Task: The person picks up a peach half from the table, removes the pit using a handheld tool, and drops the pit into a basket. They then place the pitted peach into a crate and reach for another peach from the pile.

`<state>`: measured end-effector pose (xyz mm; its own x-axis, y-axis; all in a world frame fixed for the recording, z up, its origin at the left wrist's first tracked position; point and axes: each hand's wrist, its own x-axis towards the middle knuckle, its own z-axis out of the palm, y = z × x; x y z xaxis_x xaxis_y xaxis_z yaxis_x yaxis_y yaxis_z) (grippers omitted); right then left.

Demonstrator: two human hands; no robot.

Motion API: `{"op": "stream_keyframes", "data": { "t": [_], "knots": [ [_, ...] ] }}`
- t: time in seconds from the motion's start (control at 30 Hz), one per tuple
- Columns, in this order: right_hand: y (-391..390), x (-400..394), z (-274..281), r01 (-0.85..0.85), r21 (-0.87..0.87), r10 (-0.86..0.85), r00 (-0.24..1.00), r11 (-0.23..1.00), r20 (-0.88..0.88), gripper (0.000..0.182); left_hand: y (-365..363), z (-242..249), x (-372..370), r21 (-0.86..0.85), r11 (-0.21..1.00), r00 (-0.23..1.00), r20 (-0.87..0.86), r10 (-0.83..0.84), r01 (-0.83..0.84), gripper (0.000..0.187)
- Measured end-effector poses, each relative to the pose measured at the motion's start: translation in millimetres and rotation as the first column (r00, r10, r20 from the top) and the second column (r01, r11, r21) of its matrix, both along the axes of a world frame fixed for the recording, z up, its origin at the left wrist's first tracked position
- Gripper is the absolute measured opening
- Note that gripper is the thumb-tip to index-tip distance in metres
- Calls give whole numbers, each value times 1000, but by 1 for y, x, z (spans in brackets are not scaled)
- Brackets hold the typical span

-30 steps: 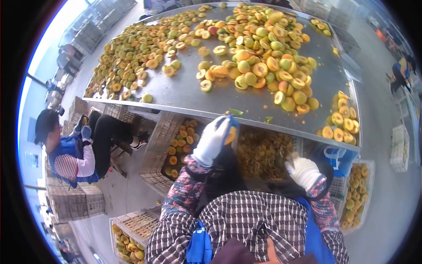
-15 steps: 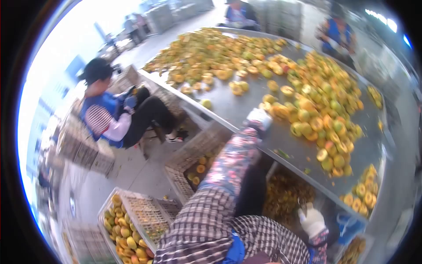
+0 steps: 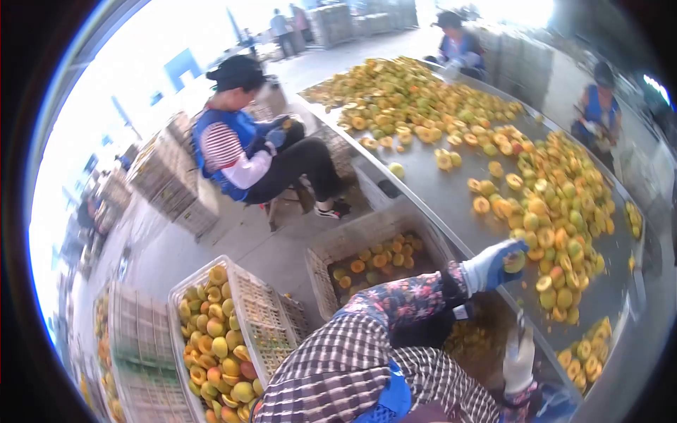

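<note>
My left hand [image 3: 489,266], in a blue and white glove with a floral sleeve, is closed around a yellow-green peach [image 3: 515,262] just over the near edge of the metal table [image 3: 451,204]. Lower right, my right hand [image 3: 519,366] wears a white glove and grips a slim metal tool [image 3: 521,323] pointing upward. A large heap of halved peaches [image 3: 557,218] spreads over the table beyond my left hand. Below the table edge, between my hands, lies a container of brownish scraps [image 3: 476,338].
A plastic crate [image 3: 321,271] with some peach halves stands under the table's edge. Left of it, another crate [image 3: 243,310] is full of peaches. A seated co-worker [image 3: 243,144] works at the left; two more people [image 3: 462,49] sit beyond the table. Stacked crates [image 3: 166,173] stand behind.
My left hand has drawn back from the heap to the table's near edge, now with a peach in it. My right hand has turned its tool upright. The view has shifted left.
</note>
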<state>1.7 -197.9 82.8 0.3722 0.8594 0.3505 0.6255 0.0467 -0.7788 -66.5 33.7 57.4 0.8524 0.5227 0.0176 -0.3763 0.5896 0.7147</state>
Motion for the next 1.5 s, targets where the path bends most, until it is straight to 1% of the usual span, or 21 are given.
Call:
{"op": "stream_keyframes", "data": {
  "t": [0.03, 0.07, 0.13, 0.17, 0.2, 0.27, 0.3, 0.33, 0.4, 0.53, 0.63, 0.73, 1.03, 1.13, 1.2, 1.27, 1.33, 1.37, 1.43, 1.47, 1.5],
  "knots": [
    [-2, 9, -1, -62, -130, 49, 993, 990, -104, 39, -16, 16, -13, 617, 736, 947, 46, 319, -278, 30],
    [5, 3, 13, -68, -58, 68, 998, 996, 0, 37, -31, 38, -27, 911, 110, 830, 305, 467, -397, 31],
    [9, -4, 28, -21, -68, 26, 996, 997, 84, 26, -59, 51, -31, 935, 6, 788, 295, 540, -354, 41],
    [6, -6, 30, 14, -92, -4, 994, 996, 108, 25, -67, 12, -13, 775, 475, 841, 130, 526, -417, 47],
    [5, -9, 30, 25, -103, -12, 991, 994, 130, 24, -70, -24, -1, 439, 812, 896, -34, 444, -386, 55],
    [3, -13, 25, 58, -46, -49, 984, 997, 170, 27, -82, 12, -16, 32, 996, 996, -27, 81, -80, 60],
    [0, -15, 30, 80, -56, -69, 983, 995, 169, 27, -90, 16, -14, 88, 987, 989, -41, 139, -135, 60],
    [-1, -16, 29, 105, -17, -99, 973, 994, 208, 28, -94, 22, -14, -48, 994, 995, -37, 95, -97, 58],
    [-6, -16, 22, 154, -115, -117, 954, 981, 276, 29, -101, 27, -12, -93, 987, 991, -52, 125, -129, 57],
    [-11, -17, 19, 207, -123, -156, 929, 971, 335, 32, -111, 34, -10, -103, 986, 991, -51, 124, -129, 56],
    [-10, -17, 5, 85, 33, -89, 987, 996, 131, 27, -122, 42, -11, 21, 968, 967, -45, 250, -249, 55],
    [-2, -21, -4, 96, 150, -97, 995, 984, -1, 25, -124, 42, -11, 108, 961, 965, -37, 259, -254, 55],
    [-6, -18, -5, 106, -23, -91, 930, 994, 355, 27, -129, 35, -8, 24, 946, 946, -1, 324, -323, 49],
    [-12, -14, 9, 91, -175, -60, 982, 980, 179, 29, -121, 33, -16, 21, 974, 973, -48, 225, -224, 48],
    [-14, -9, 8, 1, -105, 17, 985, 994, 169, 32, -115, 31, -17, 165, 982, 990, -97, 106, -89, 47],
    [-17, -9, 4, -1, -166, 19, 994, 986, 108, 32, -104, 29, -18, 233, 971, 987, -133, 92, -59, 49],
    [-19, -3, -12, -112, -189, 107, 993, 976, -40, 35, -97, 34, -24, 545, 830, 971, -238, 15, 120, 51],
    [-20, 2, -17, -114, -190, 107, 993, 975, -48, 35, -96, 39, -25, 477, 860, 947, -321, -24, 184, 55],
    [-20, 13, -26, -390, 106, 323, 863, 915, 389, 39, -93, 32, -22, 381, 902, 944, -321, -80, 205, 56],
    [-21, 9, -19, -383, 108, 317, 867, 917, 384, 39, -94, 29, -21, 281, 934, 943, -306, -132, 222, 57],
    [-23, 6, -10, -306, -7, 299, 937, 952, -177, 41, -100, 30, -20, 312, 942, 966, -256, -45, 127, 60]
  ]
}}
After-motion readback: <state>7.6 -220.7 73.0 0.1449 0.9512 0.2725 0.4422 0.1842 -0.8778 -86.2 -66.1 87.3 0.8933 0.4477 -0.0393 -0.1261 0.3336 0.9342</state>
